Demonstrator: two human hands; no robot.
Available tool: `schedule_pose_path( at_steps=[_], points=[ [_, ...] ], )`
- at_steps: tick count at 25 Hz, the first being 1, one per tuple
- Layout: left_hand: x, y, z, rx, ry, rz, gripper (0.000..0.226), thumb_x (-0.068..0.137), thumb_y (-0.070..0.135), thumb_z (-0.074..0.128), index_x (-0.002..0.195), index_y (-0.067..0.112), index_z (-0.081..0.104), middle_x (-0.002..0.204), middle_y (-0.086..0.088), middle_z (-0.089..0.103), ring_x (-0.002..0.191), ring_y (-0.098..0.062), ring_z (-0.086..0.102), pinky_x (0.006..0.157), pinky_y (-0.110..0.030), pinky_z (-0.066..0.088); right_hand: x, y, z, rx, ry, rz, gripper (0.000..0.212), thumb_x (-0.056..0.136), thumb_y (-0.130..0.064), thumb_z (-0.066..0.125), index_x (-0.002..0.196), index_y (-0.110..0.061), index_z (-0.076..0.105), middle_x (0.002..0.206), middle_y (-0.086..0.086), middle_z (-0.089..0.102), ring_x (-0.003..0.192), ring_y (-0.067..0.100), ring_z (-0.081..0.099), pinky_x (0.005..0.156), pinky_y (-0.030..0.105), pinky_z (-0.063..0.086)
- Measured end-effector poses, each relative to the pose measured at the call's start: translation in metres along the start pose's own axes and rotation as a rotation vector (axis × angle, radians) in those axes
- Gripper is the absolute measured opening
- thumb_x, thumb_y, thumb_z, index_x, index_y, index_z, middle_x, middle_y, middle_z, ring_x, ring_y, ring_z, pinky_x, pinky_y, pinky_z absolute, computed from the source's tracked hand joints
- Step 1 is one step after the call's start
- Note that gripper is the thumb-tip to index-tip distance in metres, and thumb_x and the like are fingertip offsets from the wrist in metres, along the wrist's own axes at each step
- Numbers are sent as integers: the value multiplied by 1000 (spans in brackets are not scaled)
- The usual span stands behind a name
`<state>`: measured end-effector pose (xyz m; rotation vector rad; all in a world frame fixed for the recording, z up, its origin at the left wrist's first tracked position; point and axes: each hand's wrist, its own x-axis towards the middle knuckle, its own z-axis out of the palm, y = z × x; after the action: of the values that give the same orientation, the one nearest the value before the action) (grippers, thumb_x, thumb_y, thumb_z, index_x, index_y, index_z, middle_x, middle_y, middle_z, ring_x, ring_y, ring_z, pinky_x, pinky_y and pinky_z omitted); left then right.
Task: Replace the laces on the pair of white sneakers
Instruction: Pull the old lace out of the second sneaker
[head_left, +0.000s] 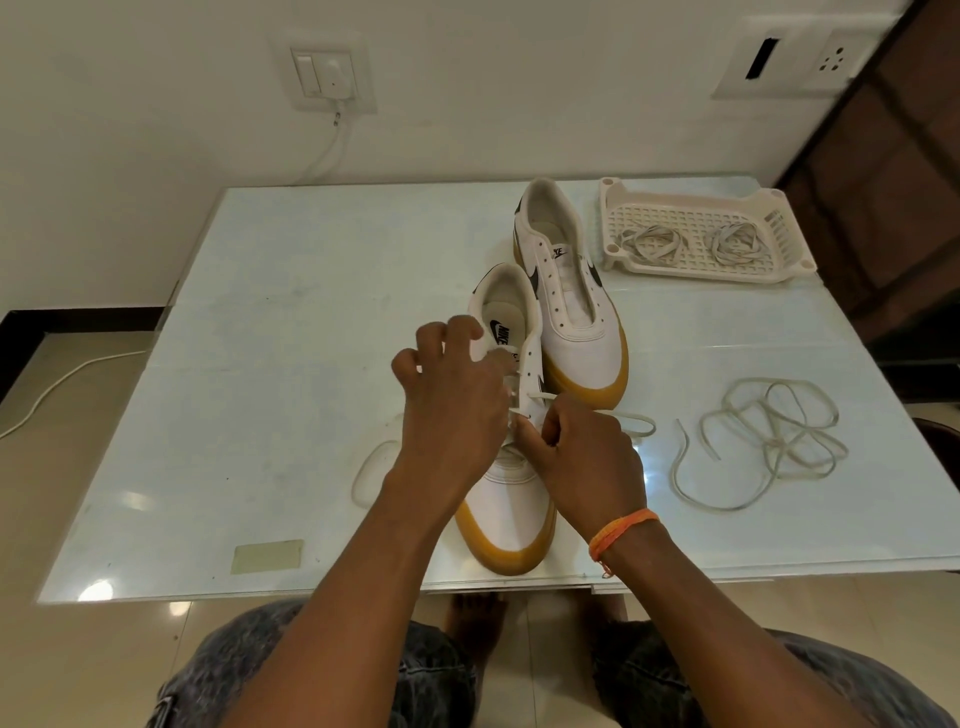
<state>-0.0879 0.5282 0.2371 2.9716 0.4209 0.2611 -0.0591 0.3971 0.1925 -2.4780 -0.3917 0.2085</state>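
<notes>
Counting what lies on the glass-topped table (291, 332): two white sneakers with gum soles, one loose lace, one plastic basket and two lace bundles inside it. The near sneaker (511, 499) points its toe toward the person, and the far sneaker (574, 312) sits just behind it and to the right, touching or nearly touching it, with its eyelets bare of any lace. The loose lace (769, 441) lies in a tangled heap on the glass to the right of the near sneaker, apart from both hands. The basket (701, 228) stands at the far right corner of the table, holding the two bundled laces (652, 241), side by side.

Both hands are over the near sneaker's eyelet rows. The left hand (452, 405) has its fingers curled over the tongue and left flap, gripping the shoe. The right hand (582, 452) has fingers closed in a pinch on the threaded lace (636, 423), whose free end trails out past the knuckles onto the glass to the right. An orange thread band (621, 530) circles the right wrist
</notes>
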Motion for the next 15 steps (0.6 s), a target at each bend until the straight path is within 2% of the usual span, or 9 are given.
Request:
schedule_pose_path(
  at_steps=[3,6,9,11,12,13,15],
  points=[
    [-2,0,6,56,-66,27,35,86,29,70,120,26,67,145,-5,40,134,-29,31,99,-44,28,-1,1,1,-20,1,-4,34,90,-58,52,81,-26,43,63,-14,43,54,5,44,52,17,31],
    [-1,3,6,-14,-85,-9,31,88,32,69,118,29,67,145,1,37,134,-24,26,99,-40,23,-2,1,2,-27,-4,12,37,90,-61,49,79,-26,43,63,-12,45,56,7,46,55,21,36],
    [10,-3,6,-302,-62,-333,9,88,31,66,95,32,72,128,5,45,122,-19,36,94,-37,31,-6,4,6,-18,-36,66,48,91,-65,41,65,-25,46,60,-6,51,58,12,53,58,30,48],
    [19,-21,-3,-692,-10,-634,11,86,32,63,78,32,70,123,2,53,115,-23,48,95,-44,41,-10,4,10,6,-48,87,51,92,-65,38,60,-25,44,59,-5,50,57,13,52,60,32,49],
    [20,-29,-9,-812,40,-733,12,86,33,62,77,30,68,124,-1,55,114,-26,50,96,-44,41,-11,4,11,11,-40,94,51,93,-64,38,60,-26,43,58,-5,49,57,13,51,59,31,47],
    [19,-34,-13,-759,63,-774,9,89,32,61,84,29,68,125,-3,54,116,-28,49,95,-42,39,-12,4,13,14,-26,98,51,93,-64,38,60,-26,43,58,-6,48,56,12,50,58,30,45],
    [12,-30,-18,-414,53,-690,15,91,25,61,105,26,67,128,-5,44,120,-29,41,89,-38,30,-15,3,16,33,6,98,50,93,-63,39,60,-26,41,56,-6,47,54,11,47,55,28,43]
  ],
)
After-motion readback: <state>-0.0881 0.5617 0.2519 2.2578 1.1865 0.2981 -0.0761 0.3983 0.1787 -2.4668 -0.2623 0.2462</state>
